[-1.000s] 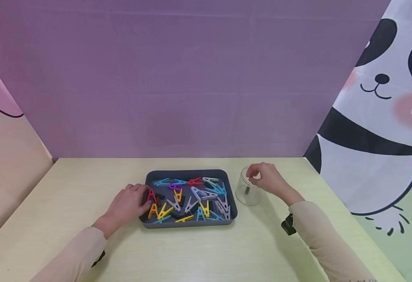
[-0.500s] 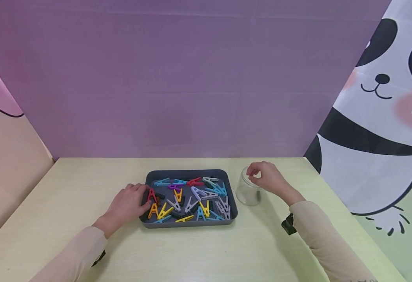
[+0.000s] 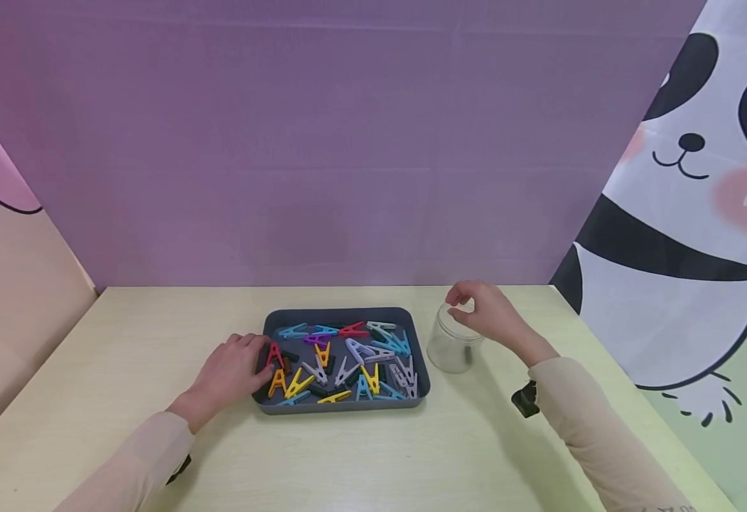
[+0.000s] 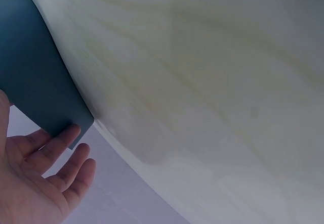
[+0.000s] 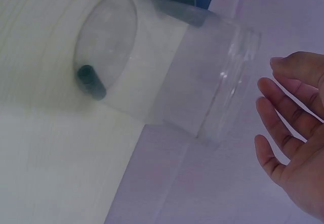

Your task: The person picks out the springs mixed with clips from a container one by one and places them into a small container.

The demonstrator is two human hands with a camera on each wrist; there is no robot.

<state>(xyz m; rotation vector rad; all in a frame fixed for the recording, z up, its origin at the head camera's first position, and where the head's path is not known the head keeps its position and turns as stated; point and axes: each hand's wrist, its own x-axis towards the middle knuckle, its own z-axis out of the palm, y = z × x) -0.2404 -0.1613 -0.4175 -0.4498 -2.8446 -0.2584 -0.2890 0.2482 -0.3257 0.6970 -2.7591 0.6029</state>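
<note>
A dark grey tray [image 3: 341, 409] holds clothespins in several colours, such as a red clothespin [image 3: 275, 353] and a yellow clothespin [image 3: 299, 384], plus black ribbed pieces. My left hand [image 3: 232, 370] rests on its left rim, fingers loosely extended; the left wrist view shows fingertips [image 4: 73, 132] touching the tray's outer wall near a corner. To the right stands a clear jar [image 3: 453, 348]. In the right wrist view, a small dark cylinder [image 5: 91, 82] lies at the bottom of it. My right hand [image 3: 488, 313] hovers just over the jar's mouth, fingers spread, nothing between them.
Everything stands on a pale wooden table [image 3: 347, 462], backed by a purple wall covering [image 3: 347, 156]. A panda-printed sheet [image 3: 686, 242] borders the right side. Tray and jar stand close together, a narrow gap between them.
The right hand has risen slightly over the jar and its thumb and fingers have parted. Within the jar the dark cylinder has shifted lower and to the right. The left hand and tray stay put.
</note>
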